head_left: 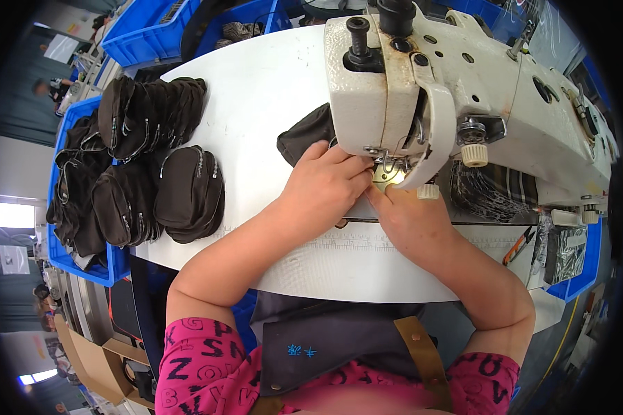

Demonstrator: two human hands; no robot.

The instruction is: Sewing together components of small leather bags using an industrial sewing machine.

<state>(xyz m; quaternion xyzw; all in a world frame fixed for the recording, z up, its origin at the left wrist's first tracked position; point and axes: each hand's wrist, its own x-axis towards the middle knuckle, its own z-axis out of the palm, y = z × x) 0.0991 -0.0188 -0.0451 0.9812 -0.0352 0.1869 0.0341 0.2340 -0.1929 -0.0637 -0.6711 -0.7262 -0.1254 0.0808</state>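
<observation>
A white industrial sewing machine (356,97) stands over the white tabletop, its lit needle plate (389,176) below the presser foot. A dark brown fabric pouch (299,138) lies left of the needle, partly hidden by the machine head. My left hand (329,183) has curled fingers pressed on that pouch beside the foot. My right hand (412,218) is just right of it, fingertips drawn together at the needle plate's front edge; what they hold is hidden.
Piles of dark zippered pouches (190,194) sit at left, some in a blue bin (111,273). More blue bins (135,34) stand behind. An orange cutter (516,245), dark tangled threads (488,194) and packets (564,252) are at right. An open cardboard box (93,360) stands lower left.
</observation>
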